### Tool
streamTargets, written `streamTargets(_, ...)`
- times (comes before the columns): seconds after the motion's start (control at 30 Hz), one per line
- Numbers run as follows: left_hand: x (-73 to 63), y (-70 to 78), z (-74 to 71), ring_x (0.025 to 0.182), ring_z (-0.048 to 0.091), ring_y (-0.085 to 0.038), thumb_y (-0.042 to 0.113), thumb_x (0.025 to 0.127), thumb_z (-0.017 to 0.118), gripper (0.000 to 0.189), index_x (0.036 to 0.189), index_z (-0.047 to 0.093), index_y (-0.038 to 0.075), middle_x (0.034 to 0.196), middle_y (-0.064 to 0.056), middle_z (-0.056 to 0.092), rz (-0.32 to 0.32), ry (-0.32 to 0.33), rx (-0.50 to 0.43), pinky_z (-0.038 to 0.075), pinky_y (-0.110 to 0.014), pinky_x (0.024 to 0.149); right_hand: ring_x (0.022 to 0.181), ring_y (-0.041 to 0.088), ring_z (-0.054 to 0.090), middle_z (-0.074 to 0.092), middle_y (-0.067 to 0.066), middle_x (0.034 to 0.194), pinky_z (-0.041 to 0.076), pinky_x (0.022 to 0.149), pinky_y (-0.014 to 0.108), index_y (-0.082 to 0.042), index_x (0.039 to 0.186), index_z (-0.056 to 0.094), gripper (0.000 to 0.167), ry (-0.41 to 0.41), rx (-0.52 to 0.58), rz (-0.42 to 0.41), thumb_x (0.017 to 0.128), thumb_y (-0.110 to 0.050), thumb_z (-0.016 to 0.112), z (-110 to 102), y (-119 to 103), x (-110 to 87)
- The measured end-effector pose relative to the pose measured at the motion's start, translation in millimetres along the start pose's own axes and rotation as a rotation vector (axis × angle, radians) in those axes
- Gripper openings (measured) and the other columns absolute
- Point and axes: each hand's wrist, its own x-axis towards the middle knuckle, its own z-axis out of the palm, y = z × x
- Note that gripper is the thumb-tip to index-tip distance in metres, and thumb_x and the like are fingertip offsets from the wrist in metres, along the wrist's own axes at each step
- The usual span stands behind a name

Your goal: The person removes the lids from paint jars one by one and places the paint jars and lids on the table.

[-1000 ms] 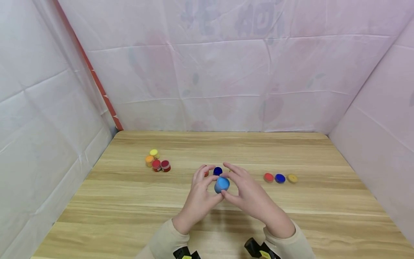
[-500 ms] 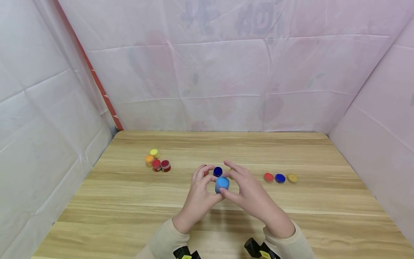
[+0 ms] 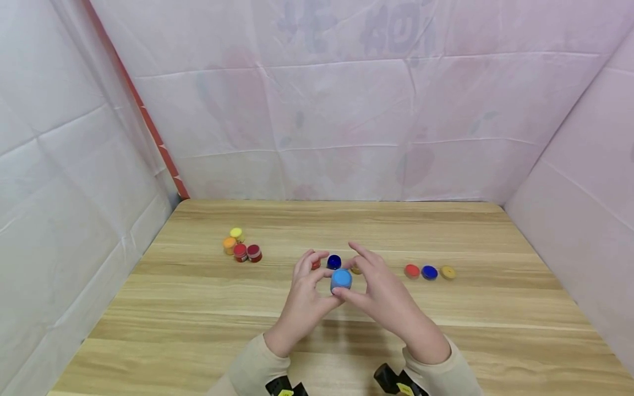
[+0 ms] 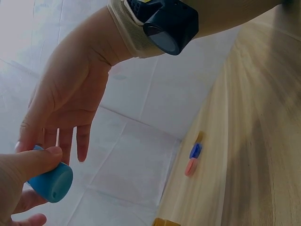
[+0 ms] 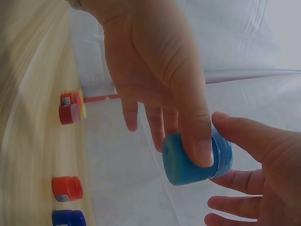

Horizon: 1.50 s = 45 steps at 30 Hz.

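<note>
Both hands hold a small light blue paint jar (image 3: 341, 279) above the middle of the table. My left hand (image 3: 306, 297) grips the jar's body, its thumb lying along the side in the right wrist view. At the ridged lid (image 5: 224, 153), the thumb and fingers of my right hand (image 3: 383, 297) pinch the rim. The jar's rounded base (image 4: 61, 183) shows in the left wrist view. Just behind the hands stand a red jar (image 5: 67, 188), a dark blue jar (image 3: 334, 262) and a yellow-brown jar (image 3: 356, 270), the last partly hidden by the right fingers.
At the left, a yellow jar (image 3: 236, 234), an orange jar (image 3: 229, 245), a red jar (image 3: 240, 252) and a dark red jar (image 3: 254, 253) cluster together. Red (image 3: 412, 271), blue (image 3: 429, 272) and yellow-brown (image 3: 448, 272) lids lie in a row at the right. White cloth walls surround the wooden table (image 3: 198, 330).
My right fingers have turned a little about the lid, the index finger moving away from me. More of the yellow-brown jar shows. My left hand has stayed nearly still.
</note>
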Motion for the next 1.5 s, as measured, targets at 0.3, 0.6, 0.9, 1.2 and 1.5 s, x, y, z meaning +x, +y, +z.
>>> streamTargets(0.3,-0.1,1.3,-0.1,0.135,0.018,-0.029,0.020,0.073,0.081,0.026,0.093,0.070,0.007,0.134,-0.006,0.045,0.008,-0.002,-0.004,0.028,-0.060,0.099,0.117,0.034,0.048,0.042,0.011,0.141,0.044,0.090,0.050,-0.010,0.095,0.064,0.026,0.008,-0.015,-0.035,0.077,-0.025,0.077,-2.1,-0.2,-1.0)
streamTargets(0.6,0.0,0.0,-0.1,0.135,0.019,-0.029,0.019,0.073,0.081,0.025,0.092,0.070,0.007,0.134,-0.005,0.045,0.012,-0.005,0.008,0.029,-0.059,0.099,0.125,0.034,0.042,0.043,0.011,0.140,0.040,0.094,0.053,-0.010,0.100,0.064,0.025,-0.026,0.004,-0.076,0.080,-0.021,0.074,-2.3,-0.3,-1.7)
streamTargets(0.9,0.1,0.4,-0.5,0.135,0.018,-0.028,0.017,0.072,0.081,0.026,0.093,0.069,0.008,0.134,-0.003,0.044,0.006,-0.002,0.015,0.029,-0.057,0.100,0.127,0.035,0.039,0.039,0.010,0.143,0.040,0.093,0.054,-0.008,0.114,0.062,0.035,-0.062,0.005,-0.082,0.082,-0.017,0.071,-1.8,0.1,-1.9)
streamTargets(1.2,0.3,0.0,-0.5,0.135,0.019,-0.028,0.019,0.072,0.081,0.026,0.091,0.068,0.006,0.133,-0.003,0.045,-0.006,0.006,0.006,0.029,-0.058,0.100,0.124,0.035,0.042,0.034,0.010,0.146,0.043,0.091,0.052,-0.007,0.121,0.057,0.049,-0.038,0.040,-0.029,0.080,-0.028,0.074,-1.6,-0.2,-1.4)
streamTargets(1.5,-0.5,0.0,0.9,0.134,0.019,-0.030,0.019,0.072,0.081,0.025,0.089,0.065,0.009,0.133,-0.012,0.045,0.009,0.001,-0.004,0.028,-0.059,0.099,0.124,0.037,0.041,0.036,0.013,0.145,0.041,0.092,0.053,-0.013,0.096,0.060,0.035,0.015,0.010,0.015,0.074,-0.032,0.079,0.1,0.9,0.4)
